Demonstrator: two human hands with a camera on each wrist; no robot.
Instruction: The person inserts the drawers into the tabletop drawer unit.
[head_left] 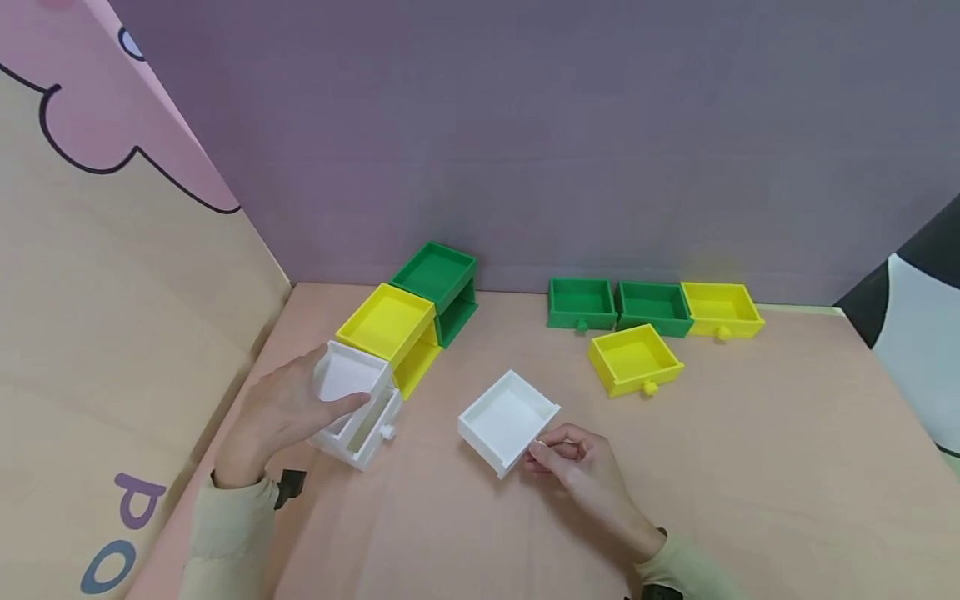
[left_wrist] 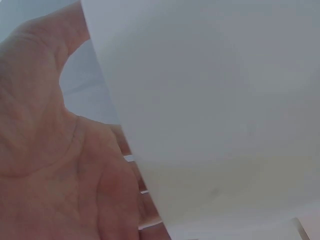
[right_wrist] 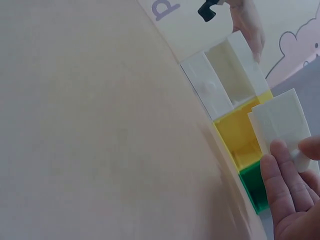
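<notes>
White drawer (head_left: 508,417) | right hand (head_left: 588,475) angled inward, fingers (right_wrist: 290,180) clamped on its knob (right_wrist: 300,161) | left hand (head_left: 281,408) gripped white cabinet (head_left: 348,375) | drawer looked shallow, open-topped

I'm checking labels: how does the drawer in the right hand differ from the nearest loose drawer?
The held drawer is white; the loose drawer is yellow. The right hand grips the held drawer, while the loose drawer rests untouched on the table. Both are open-topped and look empty.

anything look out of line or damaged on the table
One yellow drawer sits askew, in front of the row of two green drawers and another yellow drawer. No damage shows.
</notes>
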